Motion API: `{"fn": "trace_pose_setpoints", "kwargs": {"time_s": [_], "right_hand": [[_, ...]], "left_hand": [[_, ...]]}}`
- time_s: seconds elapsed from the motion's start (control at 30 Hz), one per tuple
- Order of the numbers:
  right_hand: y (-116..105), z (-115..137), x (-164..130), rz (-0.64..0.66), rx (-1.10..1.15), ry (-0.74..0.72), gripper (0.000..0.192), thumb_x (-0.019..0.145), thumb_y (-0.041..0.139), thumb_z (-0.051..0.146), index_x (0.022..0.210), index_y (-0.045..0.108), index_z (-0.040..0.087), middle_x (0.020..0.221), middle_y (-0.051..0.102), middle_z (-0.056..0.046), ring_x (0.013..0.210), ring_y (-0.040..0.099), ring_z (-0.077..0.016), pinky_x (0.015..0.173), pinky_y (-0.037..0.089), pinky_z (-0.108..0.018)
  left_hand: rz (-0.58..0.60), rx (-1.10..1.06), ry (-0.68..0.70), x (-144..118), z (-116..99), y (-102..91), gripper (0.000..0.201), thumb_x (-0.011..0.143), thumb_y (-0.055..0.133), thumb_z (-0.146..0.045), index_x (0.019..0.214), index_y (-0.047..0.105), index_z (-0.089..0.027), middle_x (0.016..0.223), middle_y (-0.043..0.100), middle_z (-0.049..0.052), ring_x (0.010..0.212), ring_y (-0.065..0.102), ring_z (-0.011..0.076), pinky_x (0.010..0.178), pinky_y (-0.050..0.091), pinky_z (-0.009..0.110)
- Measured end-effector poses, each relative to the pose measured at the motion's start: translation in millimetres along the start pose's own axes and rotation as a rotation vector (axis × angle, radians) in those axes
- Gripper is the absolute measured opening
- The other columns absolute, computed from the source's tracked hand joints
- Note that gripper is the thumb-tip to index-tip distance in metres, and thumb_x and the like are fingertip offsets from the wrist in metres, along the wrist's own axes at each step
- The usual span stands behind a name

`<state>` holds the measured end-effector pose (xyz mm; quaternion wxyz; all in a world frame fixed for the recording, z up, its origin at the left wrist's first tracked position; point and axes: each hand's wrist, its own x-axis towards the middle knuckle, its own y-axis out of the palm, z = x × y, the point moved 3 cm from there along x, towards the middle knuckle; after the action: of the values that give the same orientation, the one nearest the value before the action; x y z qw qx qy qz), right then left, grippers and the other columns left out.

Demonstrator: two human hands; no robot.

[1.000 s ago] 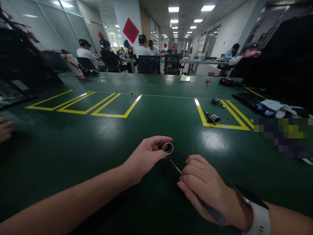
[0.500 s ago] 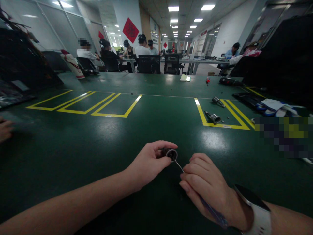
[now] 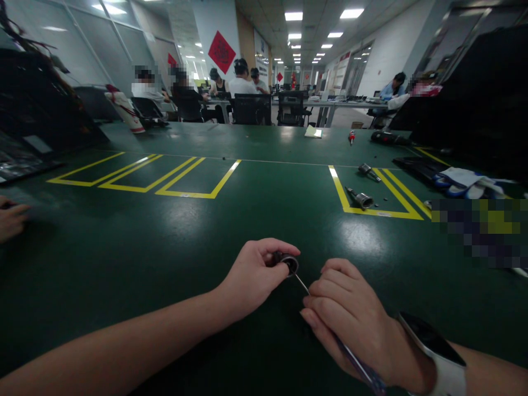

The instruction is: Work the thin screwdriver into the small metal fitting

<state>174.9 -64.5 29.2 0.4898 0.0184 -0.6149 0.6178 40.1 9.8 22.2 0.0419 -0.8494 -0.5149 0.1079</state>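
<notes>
The thin tool (image 3: 358, 363), clear of the metal cup (image 3: 290, 261) a second ago, now reaches into its mouth, so the work seems to be inside; the tip is hidden. Over the worktop (image 3: 124, 264), the left hand (image 3: 256, 275) pinches the cup, while the right hand (image 3: 346, 308) is curled tightly round the tool.

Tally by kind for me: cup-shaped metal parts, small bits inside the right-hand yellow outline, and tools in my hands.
Cup-shaped metal parts: 3, one in the left hand
Small bits: 2
Tool in the right hand: 1
Total: 6
</notes>
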Motion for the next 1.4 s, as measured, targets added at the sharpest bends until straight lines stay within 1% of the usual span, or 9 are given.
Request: {"fn": "trace_pose_setpoints", "kwargs": {"time_s": [0.13, 0.23, 0.43, 0.57, 0.77, 0.97, 1.1, 1.2, 1.4], "right_hand": [[-2.8, 1.0, 3.8, 0.019, 0.038, 0.049, 0.013, 0.083, 0.048, 0.008, 0.076, 0.058, 0.013, 0.065, 0.059, -0.003, 0.061, 0.050, -0.0146, 0.068, 0.039, -0.037], [-10.1, -6.1, 3.2, -0.069, 0.231, 0.159, 0.019, 0.085, 0.043, 0.011, 0.073, 0.057, 0.015, 0.063, 0.057, -0.002, 0.059, 0.051, -0.0135, 0.071, 0.042, -0.037], [-1.1, -47.8, -9.5, -0.214, 0.874, 0.818, 0.041, 0.086, 0.048, 0.032, 0.047, 0.052, 0.019, 0.039, 0.041, 0.005, 0.038, 0.043, -0.0104, 0.063, 0.048, -0.033], [9.5, -58.8, -11.9, -0.213, 1.040, 0.961, 0.042, 0.081, 0.053, 0.034, 0.042, 0.052, 0.019, 0.035, 0.037, 0.007, 0.034, 0.038, -0.0088, 0.068, 0.050, -0.035], [10.9, -55.6, -13.0, -0.140, 1.032, 0.919, 0.043, 0.081, 0.053, 0.037, 0.042, 0.051, 0.018, 0.037, 0.039, 0.006, 0.035, 0.040, -0.0087, 0.053, 0.047, -0.029], [10.6, -48.6, -14.9, 0.022, 0.877, 0.860, 0.045, 0.084, 0.048, 0.043, 0.048, 0.050, 0.016, 0.042, 0.042, 0.004, 0.034, 0.037, -0.0066, 0.033, 0.025, -0.020], [1.1, -35.0, -7.3, -0.007, 0.596, 0.514, 0.041, 0.090, 0.041, 0.027, 0.051, 0.049, 0.017, 0.047, 0.044, 0.003, 0.045, 0.044, -0.0090, 0.052, 0.042, -0.025], [-1.4, -25.4, -4.7, -0.011, 0.376, 0.272, 0.032, 0.089, 0.039, 0.017, 0.058, 0.048, 0.018, 0.052, 0.044, 0.002, 0.053, 0.045, -0.0114, 0.067, 0.043, -0.033], [-2.0, -18.8, -5.2, -0.015, 0.181, 0.125, 0.022, 0.086, 0.039, 0.012, 0.067, 0.049, 0.017, 0.061, 0.049, -0.001, 0.060, 0.047, -0.0144, 0.066, 0.041, -0.034]], "left_hand": [[0.003, 0.009, -0.012, 1.1, 1.7, -0.3, 0.025, 0.068, 0.057, -0.011, 0.091, 0.067, -0.014, 0.090, 0.069, 0.006, 0.086, 0.064, 0.0191, 0.079, 0.051, 0.033], [0.008, -0.002, -0.036, 2.5, 4.4, -1.1, 0.026, 0.069, 0.057, -0.013, 0.094, 0.066, -0.015, 0.088, 0.070, 0.006, 0.083, 0.065, 0.0190, 0.078, 0.051, 0.034], [0.012, -0.029, -0.054, 4.5, 7.7, -2.0, 0.026, 0.072, 0.058, -0.014, 0.096, 0.066, -0.016, 0.090, 0.070, 0.006, 0.083, 0.065, 0.0184, 0.080, 0.051, 0.035], [0.006, -0.056, -0.065, 5.1, 8.2, -2.1, 0.025, 0.071, 0.060, -0.014, 0.095, 0.065, -0.016, 0.092, 0.069, 0.006, 0.086, 0.065, 0.0183, 0.081, 0.051, 0.035], [0.017, -0.062, -0.090, 5.1, 7.2, -1.5, 0.024, 0.073, 0.058, -0.013, 0.096, 0.064, -0.014, 0.091, 0.069, 0.006, 0.085, 0.065, 0.0178, 0.082, 0.051, 0.035], [0.006, -0.074, -0.091, 3.4, 3.2, -1.1, 0.024, 0.072, 0.059, -0.013, 0.096, 0.064, -0.014, 0.093, 0.068, 0.006, 0.090, 0.063, 0.0190, 0.087, 0.048, 0.038], [-0.026, -0.177, -0.068, 3.3, 1.9, -1.4, 0.030, 0.069, 0.061, -0.009, 0.098, 0.059, -0.016, 0.103, 0.065, 0.007, 0.094, 0.062, 0.0196, 0.088, 0.047, 0.039], [-0.049, -0.225, -0.070, 3.6, 1.7, -1.8, 0.027, 0.067, 0.062, -0.008, 0.093, 0.055, -0.015, 0.105, 0.064, 0.008, 0.094, 0.062, 0.0193, 0.086, 0.048, 0.038], [-0.046, -0.217, -0.053, 3.5, -1.5, -1.9, 0.030, 0.065, 0.065, -0.009, 0.094, 0.060, -0.014, 0.102, 0.065, 0.006, 0.093, 0.061, 0.0175, 0.089, 0.045, 0.036]]}}
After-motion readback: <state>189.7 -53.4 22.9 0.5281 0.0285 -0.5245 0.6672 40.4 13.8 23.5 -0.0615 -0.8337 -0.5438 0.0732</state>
